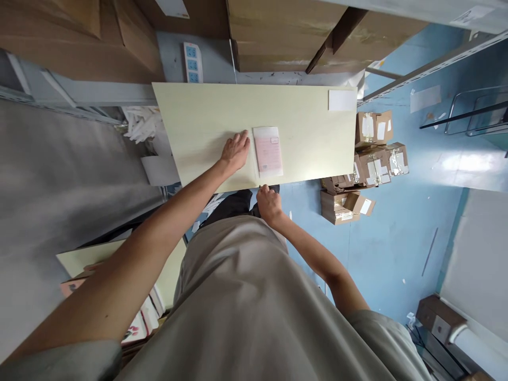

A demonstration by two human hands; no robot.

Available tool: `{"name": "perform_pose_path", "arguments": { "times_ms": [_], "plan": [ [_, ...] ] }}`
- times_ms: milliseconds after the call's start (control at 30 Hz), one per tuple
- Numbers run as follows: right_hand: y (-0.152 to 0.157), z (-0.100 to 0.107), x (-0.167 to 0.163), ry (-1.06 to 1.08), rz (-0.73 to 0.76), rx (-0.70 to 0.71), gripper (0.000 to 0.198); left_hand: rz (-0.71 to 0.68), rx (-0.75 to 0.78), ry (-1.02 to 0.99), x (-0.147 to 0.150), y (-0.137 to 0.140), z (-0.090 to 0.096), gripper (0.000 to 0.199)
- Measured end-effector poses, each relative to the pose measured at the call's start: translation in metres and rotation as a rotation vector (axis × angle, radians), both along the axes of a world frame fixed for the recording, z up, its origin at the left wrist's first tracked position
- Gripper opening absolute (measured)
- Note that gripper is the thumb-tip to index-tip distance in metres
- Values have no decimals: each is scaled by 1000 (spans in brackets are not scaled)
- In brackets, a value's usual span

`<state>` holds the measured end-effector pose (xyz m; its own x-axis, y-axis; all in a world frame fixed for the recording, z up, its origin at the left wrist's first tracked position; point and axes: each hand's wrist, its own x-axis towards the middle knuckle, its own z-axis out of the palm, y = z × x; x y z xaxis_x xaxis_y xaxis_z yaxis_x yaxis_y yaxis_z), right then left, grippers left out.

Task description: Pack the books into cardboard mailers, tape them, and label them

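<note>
On the pale yellow tabletop [309,143] lies a flat pink packet [269,152] with a whitish border, printed text and a small barcode patch. My left hand [235,151] rests palm down just left of it, fingers stretched out and apart from the packet. A faint clear strip or film edge runs along the table between that hand and the packet. At the table's near edge, below the packet, my right hand [269,203] is closed in a pinch. Whatever its fingers hold is too small or hidden to make out.
A white paper label [342,100] lies at the tabletop's far right corner. Behind the table are a power strip [192,63] and large cardboard boxes [286,37]. Small cartons [373,164] are stacked on the blue floor at right. A second board [170,275] with books stands at lower left.
</note>
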<state>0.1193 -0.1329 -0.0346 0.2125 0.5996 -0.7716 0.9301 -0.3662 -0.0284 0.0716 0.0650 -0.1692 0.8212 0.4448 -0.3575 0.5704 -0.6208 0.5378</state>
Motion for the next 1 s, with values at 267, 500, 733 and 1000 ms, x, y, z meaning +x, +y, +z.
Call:
{"name": "perform_pose_path", "arguments": {
  "times_ms": [267,500,733,1000],
  "plan": [
    [-14,40,37,8,-107,40,54,-83,69,221,6,-1,17,79],
    [-1,63,98,-29,-167,213,55,-51,-42,282,31,-18,42,86],
    [53,135,187,-74,-262,491,58,-134,15,-71,85,-37,120,72],
    [162,177,288,-77,-203,1065,50,37,236,-517,165,38,266,69]
  ]
}}
